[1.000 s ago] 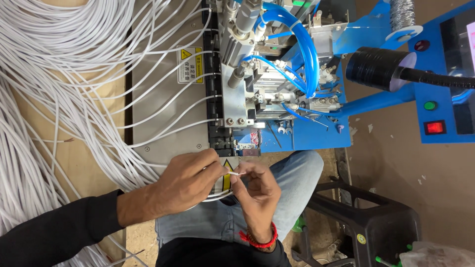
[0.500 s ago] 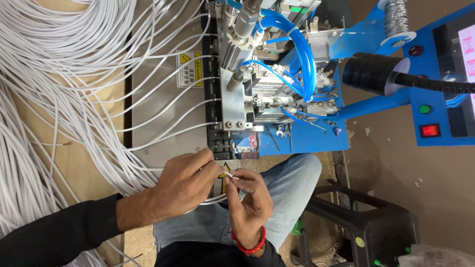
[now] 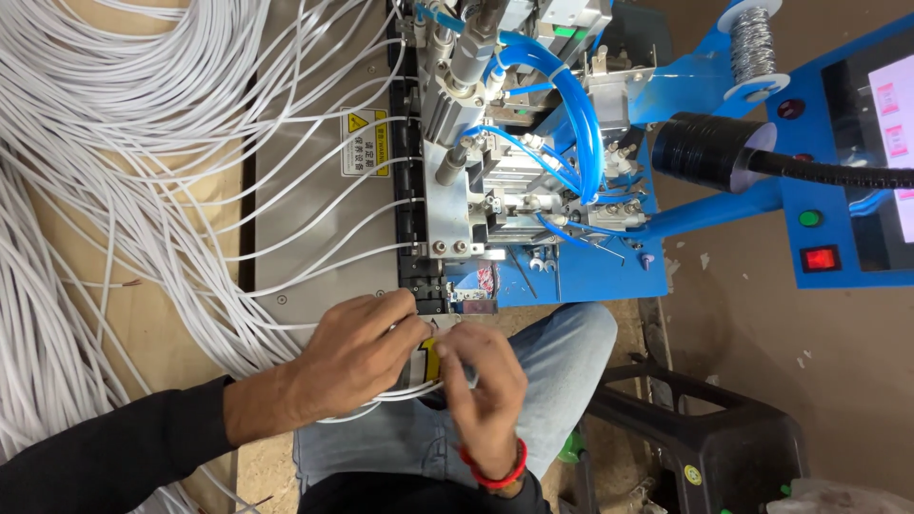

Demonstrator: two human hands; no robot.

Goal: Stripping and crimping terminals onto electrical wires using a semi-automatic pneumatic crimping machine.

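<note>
Both hands meet over the lap, at the front edge of the blue machine [image 3: 609, 266]. Left hand [image 3: 357, 352]: grip closed, fingers curled over a white cable [image 3: 381, 395] that runs under the palm and out toward the right hand. Right hand [image 3: 481, 381]: fingers pinched together on the same cable's end, just below the machine's black feed slot [image 3: 424, 286]; the exact fingertip contact is hidden behind the knuckles. A red band [image 3: 495, 471] sits on the right wrist, a black sleeve [image 3: 105, 457] on the left arm.

More white cables [image 3: 114, 143] fan across the metal plate [image 3: 305, 219] and lie in a large loose coil over the worktop [image 3: 162, 324] at left. Blue air hoses [image 3: 562, 105] loop above the machine's metal head. A black stool [image 3: 705, 438] stands beside the denim-clad knee [image 3: 562, 352].
</note>
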